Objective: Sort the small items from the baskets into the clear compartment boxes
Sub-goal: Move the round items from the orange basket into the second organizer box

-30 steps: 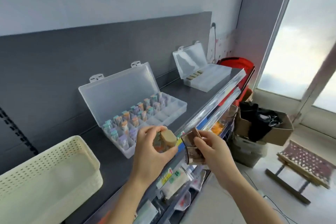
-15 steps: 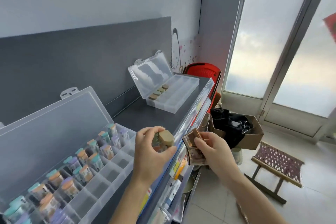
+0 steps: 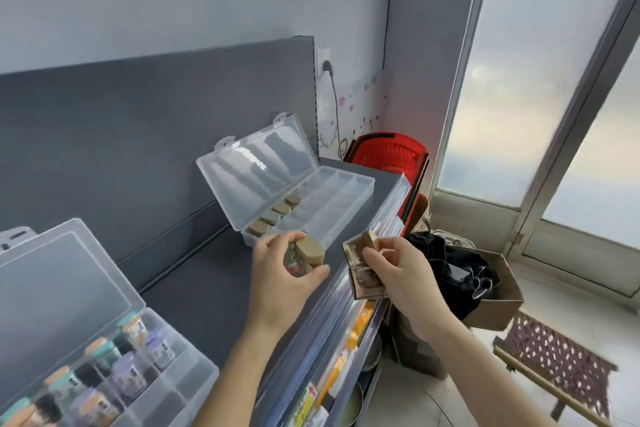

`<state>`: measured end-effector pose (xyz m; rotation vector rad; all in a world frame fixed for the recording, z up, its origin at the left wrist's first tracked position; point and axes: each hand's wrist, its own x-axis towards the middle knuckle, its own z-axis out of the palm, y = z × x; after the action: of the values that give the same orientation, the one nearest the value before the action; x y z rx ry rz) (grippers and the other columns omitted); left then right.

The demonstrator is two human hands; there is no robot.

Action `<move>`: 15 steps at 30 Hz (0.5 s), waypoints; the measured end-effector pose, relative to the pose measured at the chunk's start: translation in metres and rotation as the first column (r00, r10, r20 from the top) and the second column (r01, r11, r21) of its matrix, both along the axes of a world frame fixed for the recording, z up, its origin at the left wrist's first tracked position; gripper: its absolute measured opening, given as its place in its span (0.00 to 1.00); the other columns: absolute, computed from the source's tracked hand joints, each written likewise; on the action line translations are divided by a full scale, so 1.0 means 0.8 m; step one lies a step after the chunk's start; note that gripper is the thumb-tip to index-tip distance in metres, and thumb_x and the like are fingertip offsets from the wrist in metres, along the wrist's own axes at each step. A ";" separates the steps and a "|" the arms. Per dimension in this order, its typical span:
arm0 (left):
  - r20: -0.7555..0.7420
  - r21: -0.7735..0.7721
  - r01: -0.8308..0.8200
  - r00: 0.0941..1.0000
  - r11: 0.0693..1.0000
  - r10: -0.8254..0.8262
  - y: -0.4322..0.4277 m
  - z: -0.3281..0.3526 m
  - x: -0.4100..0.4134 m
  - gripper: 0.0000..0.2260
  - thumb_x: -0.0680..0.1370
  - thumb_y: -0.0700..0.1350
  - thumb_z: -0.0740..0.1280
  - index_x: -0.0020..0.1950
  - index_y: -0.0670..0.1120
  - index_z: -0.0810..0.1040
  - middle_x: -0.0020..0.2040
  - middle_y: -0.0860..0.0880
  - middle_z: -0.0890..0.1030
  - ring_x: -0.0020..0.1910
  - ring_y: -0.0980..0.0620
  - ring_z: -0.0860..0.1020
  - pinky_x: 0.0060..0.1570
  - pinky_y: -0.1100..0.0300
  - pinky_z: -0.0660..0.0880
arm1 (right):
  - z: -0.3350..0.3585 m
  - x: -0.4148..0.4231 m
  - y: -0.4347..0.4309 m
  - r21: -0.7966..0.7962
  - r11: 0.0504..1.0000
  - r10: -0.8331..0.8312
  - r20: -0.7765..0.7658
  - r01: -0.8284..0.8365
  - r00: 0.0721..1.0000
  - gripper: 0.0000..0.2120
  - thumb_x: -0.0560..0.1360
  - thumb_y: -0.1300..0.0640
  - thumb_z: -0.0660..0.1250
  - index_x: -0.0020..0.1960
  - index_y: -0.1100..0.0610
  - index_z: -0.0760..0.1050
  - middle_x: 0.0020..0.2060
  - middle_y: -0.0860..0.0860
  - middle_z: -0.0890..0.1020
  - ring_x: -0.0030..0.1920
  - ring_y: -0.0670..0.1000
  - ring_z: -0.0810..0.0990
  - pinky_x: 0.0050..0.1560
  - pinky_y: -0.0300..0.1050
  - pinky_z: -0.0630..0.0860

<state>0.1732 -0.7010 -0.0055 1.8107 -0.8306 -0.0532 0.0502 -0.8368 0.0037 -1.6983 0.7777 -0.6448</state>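
Bottles (image 3: 128,371) with teal and orange caps stand in rows in the near compartment box (image 3: 194,388), at the shelf's (image 3: 207,288) left end. Further on, over the shelf's front edge, the left hand (image 3: 280,284) pinches a small tan-capped container (image 3: 309,251) between thumb and curled fingers. The right hand (image 3: 401,274), just past that edge, grips a little stack of brownish pieces (image 3: 363,274). The container looks light, rigid and probably smooth, so it may slip. Holding its sides just under the cap should let it drop upright into a cell. Beyond, the far compartment box (image 3: 346,204) lies open toward the shelf's right end, with four tan-capped pieces (image 3: 273,217) in its back row. A red basket (image 3: 388,152) stands behind it.
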 end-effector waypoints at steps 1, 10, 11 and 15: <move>0.004 0.002 -0.022 1.000 1.000 0.022 -0.016 -0.003 0.004 0.22 0.67 0.45 0.78 0.55 0.57 0.74 0.58 0.55 0.67 0.54 0.61 0.73 0.47 0.76 0.72 | -0.001 0.008 -0.018 -0.010 1.000 0.022 0.001 -0.022 1.000 0.04 0.76 0.52 0.67 0.50 0.51 0.75 0.42 0.52 0.84 0.41 0.50 0.84 0.42 0.48 0.82; -0.013 0.008 -0.254 0.967 0.967 0.255 -0.137 -0.002 0.026 0.21 0.67 0.47 0.78 0.52 0.63 0.72 0.56 0.58 0.67 0.55 0.65 0.70 0.49 0.78 0.69 | 0.006 0.074 -0.178 -0.090 0.957 0.264 -0.112 -0.275 0.958 0.09 0.77 0.53 0.65 0.56 0.52 0.75 0.43 0.48 0.83 0.40 0.47 0.82 0.35 0.36 0.75; -0.021 0.020 -0.278 0.960 0.960 0.279 -0.145 -0.003 0.030 0.21 0.67 0.47 0.78 0.53 0.62 0.72 0.56 0.58 0.66 0.55 0.67 0.69 0.47 0.80 0.67 | 0.007 0.082 -0.190 -0.097 0.952 0.279 -0.126 -0.292 0.952 0.08 0.77 0.53 0.65 0.56 0.52 0.75 0.44 0.48 0.83 0.40 0.46 0.82 0.33 0.34 0.74; -0.041 0.058 -0.369 0.927 0.928 0.372 -0.165 -0.008 0.052 0.22 0.67 0.46 0.78 0.57 0.58 0.75 0.56 0.58 0.67 0.57 0.63 0.70 0.52 0.72 0.69 | 0.001 0.118 -0.223 -0.087 0.924 0.357 -0.154 -0.373 0.921 0.11 0.77 0.51 0.65 0.58 0.52 0.75 0.45 0.47 0.83 0.42 0.46 0.82 0.37 0.38 0.79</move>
<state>0.2149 -0.8328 -0.0117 1.9771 -0.4424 0.1258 0.1446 -1.0153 0.0042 -1.9450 0.5006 -0.3212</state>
